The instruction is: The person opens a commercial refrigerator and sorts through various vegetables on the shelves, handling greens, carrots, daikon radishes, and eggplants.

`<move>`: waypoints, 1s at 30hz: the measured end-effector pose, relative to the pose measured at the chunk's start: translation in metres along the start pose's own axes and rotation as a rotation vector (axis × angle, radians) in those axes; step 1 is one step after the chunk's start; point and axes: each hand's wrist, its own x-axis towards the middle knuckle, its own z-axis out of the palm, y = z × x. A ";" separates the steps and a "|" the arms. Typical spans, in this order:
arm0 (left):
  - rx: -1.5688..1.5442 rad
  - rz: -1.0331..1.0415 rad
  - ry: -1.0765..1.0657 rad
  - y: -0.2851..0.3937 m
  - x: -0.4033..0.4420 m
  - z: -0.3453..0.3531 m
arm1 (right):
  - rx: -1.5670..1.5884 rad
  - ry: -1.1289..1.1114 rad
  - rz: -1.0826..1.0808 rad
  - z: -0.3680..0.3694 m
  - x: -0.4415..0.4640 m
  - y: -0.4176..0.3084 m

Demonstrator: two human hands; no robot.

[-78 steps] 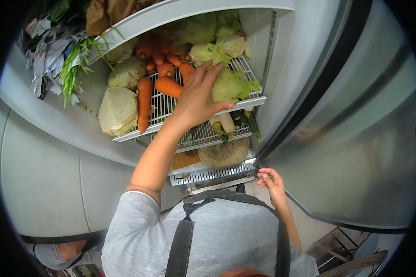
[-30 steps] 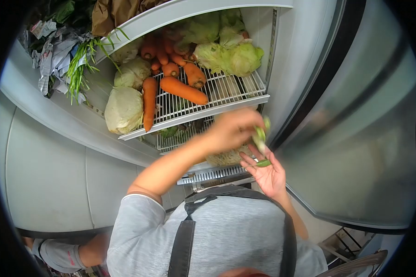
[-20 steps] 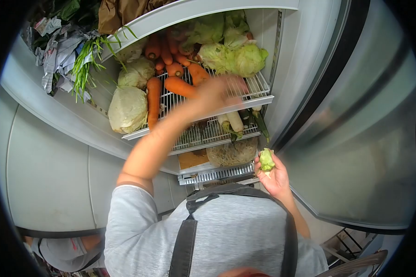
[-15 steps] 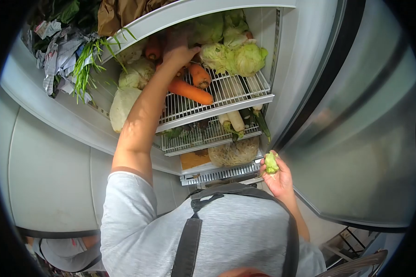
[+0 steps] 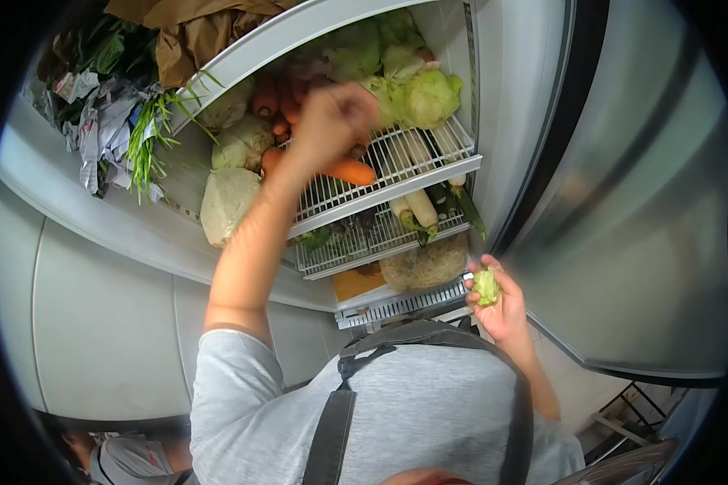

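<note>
My left hand (image 5: 336, 121) is blurred over the upper wire shelf (image 5: 396, 190), above the carrots (image 5: 349, 170) and left of the lettuce (image 5: 433, 99); its fingers are smeared, and whether it holds anything cannot be made out. Low on the right, my right hand (image 5: 501, 303) is palm up with its fingers curled round a small piece of green leaf (image 5: 486, 286). Pale cabbages (image 5: 230, 205) lie at the shelf's left side, partly behind my left forearm.
White radishes (image 5: 420, 208) and green vegetables lie on the lower shelf, above a bag (image 5: 425, 265). The glass door (image 5: 639, 210) stands open on the right. Newspaper-wrapped greens (image 5: 105, 121) and brown paper (image 5: 190, 48) are upper left. Another person (image 5: 133, 461) is lower left.
My left hand reached to the lettuce, passed near my right hand, went to the carrots at the back, and has now lifted forward. Leaf pieces came into my right hand.
</note>
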 end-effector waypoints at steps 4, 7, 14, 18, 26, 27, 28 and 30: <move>0.139 0.151 -0.377 0.045 -0.072 0.095 | 0.126 -0.152 0.111 0.043 0.008 0.002; 0.287 0.352 -0.527 0.035 -0.096 0.130 | 0.190 -0.044 0.178 0.043 0.009 0.013; 0.270 0.226 -0.617 0.039 -0.052 0.072 | 0.216 0.010 0.130 0.021 -0.002 0.019; 0.165 -0.050 -0.068 0.015 0.033 -0.004 | 0.159 0.071 0.037 0.007 -0.010 0.014; 0.296 0.172 0.099 -0.082 0.209 -0.091 | 0.091 0.356 -0.210 -0.029 -0.046 0.003; 0.641 0.118 0.168 -0.064 0.207 -0.078 | 0.109 0.390 -0.252 -0.035 -0.049 0.004; 0.983 0.060 0.240 -0.050 0.208 -0.068 | 0.105 0.442 -0.271 -0.042 -0.053 0.005; 0.997 0.049 0.244 -0.052 0.213 -0.062 | 0.104 0.470 -0.289 -0.052 -0.058 0.005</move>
